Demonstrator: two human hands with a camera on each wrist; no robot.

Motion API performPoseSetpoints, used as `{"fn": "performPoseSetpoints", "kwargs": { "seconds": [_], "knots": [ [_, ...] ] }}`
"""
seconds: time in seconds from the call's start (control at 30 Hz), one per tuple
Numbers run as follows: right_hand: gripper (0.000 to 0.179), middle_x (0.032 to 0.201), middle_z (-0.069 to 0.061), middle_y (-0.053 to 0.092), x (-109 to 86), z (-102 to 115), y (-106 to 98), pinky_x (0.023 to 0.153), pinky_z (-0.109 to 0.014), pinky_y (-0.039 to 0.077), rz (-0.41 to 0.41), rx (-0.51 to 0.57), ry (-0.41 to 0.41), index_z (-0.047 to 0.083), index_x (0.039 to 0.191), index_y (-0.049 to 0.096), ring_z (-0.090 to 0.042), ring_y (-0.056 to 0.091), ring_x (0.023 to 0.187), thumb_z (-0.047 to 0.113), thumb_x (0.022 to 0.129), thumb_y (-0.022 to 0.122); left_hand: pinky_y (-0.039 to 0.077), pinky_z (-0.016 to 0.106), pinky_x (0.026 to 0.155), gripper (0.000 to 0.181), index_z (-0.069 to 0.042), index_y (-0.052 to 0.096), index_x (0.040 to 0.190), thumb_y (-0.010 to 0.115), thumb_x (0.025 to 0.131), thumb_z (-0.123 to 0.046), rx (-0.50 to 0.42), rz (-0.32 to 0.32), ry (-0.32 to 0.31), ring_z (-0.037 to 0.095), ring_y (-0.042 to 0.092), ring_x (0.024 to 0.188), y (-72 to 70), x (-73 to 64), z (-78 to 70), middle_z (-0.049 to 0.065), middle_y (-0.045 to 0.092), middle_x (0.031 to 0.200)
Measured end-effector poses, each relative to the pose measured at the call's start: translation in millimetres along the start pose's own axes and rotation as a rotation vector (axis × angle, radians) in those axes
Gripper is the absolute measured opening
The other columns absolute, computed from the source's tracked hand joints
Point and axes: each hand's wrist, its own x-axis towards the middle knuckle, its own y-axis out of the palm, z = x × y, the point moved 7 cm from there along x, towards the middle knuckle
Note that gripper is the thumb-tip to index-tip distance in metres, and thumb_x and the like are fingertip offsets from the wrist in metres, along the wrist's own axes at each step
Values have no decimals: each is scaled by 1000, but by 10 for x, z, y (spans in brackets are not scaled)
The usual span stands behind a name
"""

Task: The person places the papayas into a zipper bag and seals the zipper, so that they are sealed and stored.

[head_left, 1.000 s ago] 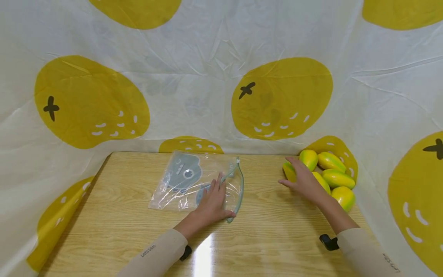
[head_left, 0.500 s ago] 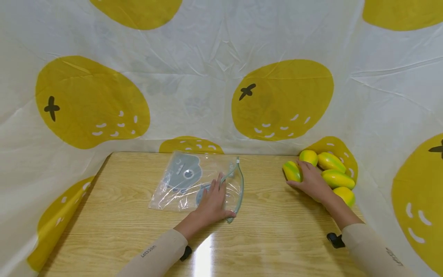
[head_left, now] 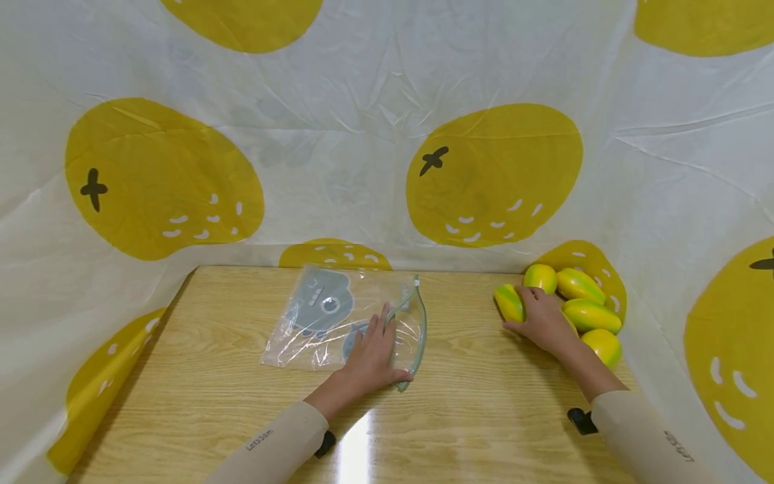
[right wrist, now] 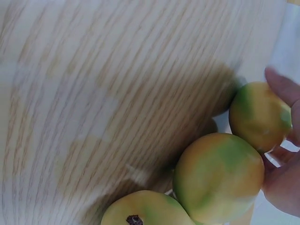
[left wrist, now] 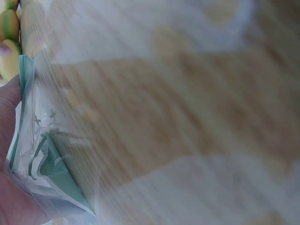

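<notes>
A clear zip bag [head_left: 329,329] with a grey-green cartoon print lies flat on the table, its green zip edge [head_left: 422,329] bowed apart at the right end. My left hand [head_left: 370,353] rests on that end with fingers spread, the thumb at the lower zip corner. In the left wrist view, the thumb [left wrist: 10,93] is against the green strip. At the right, my right hand [head_left: 544,323] grips the leftmost yellow-green mango [head_left: 509,303] between thumb and fingers. The right wrist view has this mango [right wrist: 257,112] beside the thumb, with another mango [right wrist: 220,178] close to the palm.
Several more mangoes, including one at the back [head_left: 540,278] and one at the front [head_left: 605,347], cluster by the right edge of the wooden table [head_left: 242,417]. A white cloth [head_left: 338,181] with yellow fruit prints hangs behind and around the table.
My right hand has come down onto the leftmost mango, its thumb and fingers closing around it. The left hand and the bag have stayed in place.
</notes>
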Motion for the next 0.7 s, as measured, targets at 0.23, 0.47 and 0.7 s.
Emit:
{"fn": "performPoseSetpoints", "kwargs": {
  "seconds": [0.23, 0.47, 0.7],
  "knots": [
    [80, 144, -39, 45, -21, 54, -26, 101, -70, 42, -46, 23, -48, -5, 150, 41, -60, 49, 124, 20, 87, 83, 40, 74, 106, 126, 2, 30, 159, 85, 69, -67, 3, -7, 5, 48, 26, 154, -4, 0, -16, 20, 6, 173],
    [79, 145, -35, 44, -50, 108, -35, 104, -70, 41, -58, 90, -85, -2, 152, 42, -56, 47, 129, 20, 89, 82, 40, 74, 106, 128, 2, 29, 160, 85, 69, -69, 8, -2, 1, 48, 25, 154, 11, 9, -7, 20, 5, 174],
    [79, 150, -32, 39, -102, 156, -57, 105, -69, 40, -52, 192, -87, 1, 156, 39, -53, 45, 132, 21, 91, 80, 40, 74, 106, 128, 2, 28, 161, 85, 70, -68, 10, 10, -4, 47, 24, 155, 10, 7, -2, 19, 3, 174]
  ]
}}
